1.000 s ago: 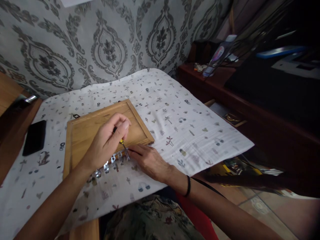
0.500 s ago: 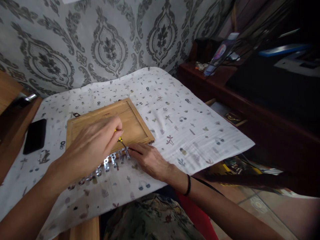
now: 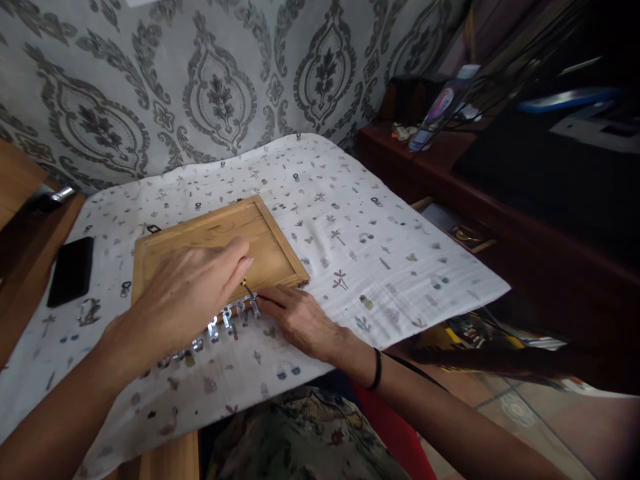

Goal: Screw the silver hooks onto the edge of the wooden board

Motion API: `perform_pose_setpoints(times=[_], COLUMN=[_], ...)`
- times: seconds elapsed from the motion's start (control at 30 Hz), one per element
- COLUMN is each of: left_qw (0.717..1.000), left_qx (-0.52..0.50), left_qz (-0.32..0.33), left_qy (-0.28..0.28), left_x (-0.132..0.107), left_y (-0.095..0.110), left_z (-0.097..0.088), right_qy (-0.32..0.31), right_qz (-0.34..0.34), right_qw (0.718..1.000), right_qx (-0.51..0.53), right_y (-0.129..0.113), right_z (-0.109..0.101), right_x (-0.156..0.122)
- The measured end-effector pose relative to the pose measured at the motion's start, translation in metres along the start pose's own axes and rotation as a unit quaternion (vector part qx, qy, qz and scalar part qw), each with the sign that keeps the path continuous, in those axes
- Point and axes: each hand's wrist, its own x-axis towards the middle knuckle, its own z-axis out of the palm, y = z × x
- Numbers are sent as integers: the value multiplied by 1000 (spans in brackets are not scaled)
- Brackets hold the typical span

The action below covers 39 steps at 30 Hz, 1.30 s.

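Screwdriver (image 3: pixel 244 283) clasped in left hand (image 3: pixel 193 283), knuckles up; right hand (image 3: pixel 300 319) palm-down by metal fittings (image 3: pixel 229 321), bench's (image 3: pixel 425 293) near edge, grip unclear.

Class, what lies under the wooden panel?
White printed cloth shows around the visible edges of the wooden panel; whatever is directly beneath it is covered and cannot be seen.

Screwdriver (image 3: pixel 245 283): yellow and black. Clips (image 3: pixel 229 322): shiny silver. Board (image 3: pixel 235 223): honey-brown, darker wood grain. Cloth (image 3: pixel 400 290): white, scattered with small plant and rainbow motifs. Wall (image 3: pixel 221 100): grey, darker damask medallions. Phone (image 3: pixel 71 272): black. Wristband (image 3: pixel 377 370): black.
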Motion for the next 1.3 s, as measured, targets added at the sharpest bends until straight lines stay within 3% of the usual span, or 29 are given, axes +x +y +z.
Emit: perform_pose_setpoints(times=[0.13, 0.23, 0.47, 0.57, 0.77, 0.87, 1.0, 1.07, 1.13, 1.3], left_qw=[997, 994, 997, 997, 989, 989, 988, 974, 941, 818], left_qx=[-15, -17, -71, -73, -95, -97, -145, -224, -330, -550], left_qz=[43, 41, -26, 8, 100, 96, 55, 18, -26, -86], left_qy=[-61, -96, -15, -12, -61, -52, 9, 41, 71, 141], left_x=[1, 0, -1, -1, 1, 1, -2, -3, -3, 4], left_y=[-8, -13, -11, -12, -27, -30, -16, -5, 6, 20], left_z=[-9, -15, -5, -3, -8, -8, -2, 4, 15, 48], right_qy=[-2, 6, 39, 35, 31, 41, 34, 23, 9, -1], right_qz=[0, 1, -10, -9, -5, -7, -9, -4, 1, 0], right_qw=[1000, 1000, 999, 999, 999, 999, 999, 1000, 1000, 1000], right_qx=[8, 4, -5, -1, 10, 12, 9, 12, 12, -9], right_y=[0, 1, 2, 2, 2, 3, 3, 2, 1, 1], right_z=[0, 1, 5, 4, 5, 7, 6, 5, 3, 1], right_x=[0, -1, -1, -1, -1, -1, -2, -1, -1, 0])
